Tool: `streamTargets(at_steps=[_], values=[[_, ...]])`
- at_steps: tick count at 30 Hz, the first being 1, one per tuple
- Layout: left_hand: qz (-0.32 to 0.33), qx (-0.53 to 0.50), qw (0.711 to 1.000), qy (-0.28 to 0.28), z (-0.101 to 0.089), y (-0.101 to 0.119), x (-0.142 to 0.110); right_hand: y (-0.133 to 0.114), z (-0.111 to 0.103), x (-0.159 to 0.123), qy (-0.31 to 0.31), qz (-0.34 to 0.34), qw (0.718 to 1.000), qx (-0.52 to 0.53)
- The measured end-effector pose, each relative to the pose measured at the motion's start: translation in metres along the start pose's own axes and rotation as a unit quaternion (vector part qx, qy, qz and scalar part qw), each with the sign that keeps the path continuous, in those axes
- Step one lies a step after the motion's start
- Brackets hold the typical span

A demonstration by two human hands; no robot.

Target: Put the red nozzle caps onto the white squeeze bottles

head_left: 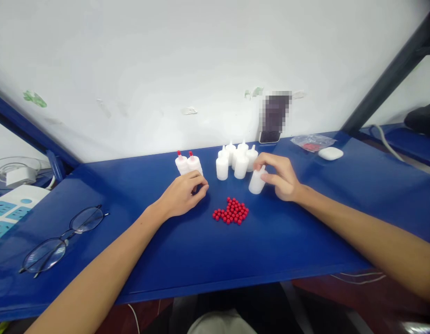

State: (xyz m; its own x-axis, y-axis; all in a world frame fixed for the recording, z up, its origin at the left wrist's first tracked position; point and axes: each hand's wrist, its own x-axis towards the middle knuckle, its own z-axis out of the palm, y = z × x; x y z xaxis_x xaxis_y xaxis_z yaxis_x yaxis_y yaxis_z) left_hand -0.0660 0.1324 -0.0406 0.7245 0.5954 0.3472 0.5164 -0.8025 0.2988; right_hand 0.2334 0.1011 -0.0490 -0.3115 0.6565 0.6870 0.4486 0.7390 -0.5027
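Note:
My right hand (279,178) has its thumb and fingers around the top of a small white squeeze bottle (257,183), which is slightly tilted near the table. A group of several more white bottles (222,168) with bare pointed tips stands just left of it. My left hand (183,194) is closed, fingertips pinched together; whatever they hold, if anything, is hidden. Behind that hand stand white bottles with red caps (182,163), partly covered by it. Between my hands lies a loose cluster of small red caps (232,212) on the blue table (215,260).
Eyeglasses (67,236) lie at the left, near a white power strip (13,208). A phone (274,118) leans on the wall at the back. To the right are a clear plastic bag (312,142) with red pieces and a white rounded object (330,153).

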Motion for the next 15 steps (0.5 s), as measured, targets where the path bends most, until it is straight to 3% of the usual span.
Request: streamTargets(at_steps=[5, 11, 15], values=[[0.016, -0.003, 0.999, -0.039, 0.002, 0.009, 0.000, -0.015, 0.010, 0.000, -0.004, 0.015, 0.997, -0.071], [0.083, -0.089, 0.988, -0.098, -0.001, 0.016, 0.000, -0.036, 0.018, 0.006, -0.081, 0.036, 0.996, -0.008], [0.095, -0.077, 0.989, -0.081, -0.007, 0.020, -0.003, -0.035, 0.021, 0.005, -0.118, 0.087, 0.989, 0.033]])
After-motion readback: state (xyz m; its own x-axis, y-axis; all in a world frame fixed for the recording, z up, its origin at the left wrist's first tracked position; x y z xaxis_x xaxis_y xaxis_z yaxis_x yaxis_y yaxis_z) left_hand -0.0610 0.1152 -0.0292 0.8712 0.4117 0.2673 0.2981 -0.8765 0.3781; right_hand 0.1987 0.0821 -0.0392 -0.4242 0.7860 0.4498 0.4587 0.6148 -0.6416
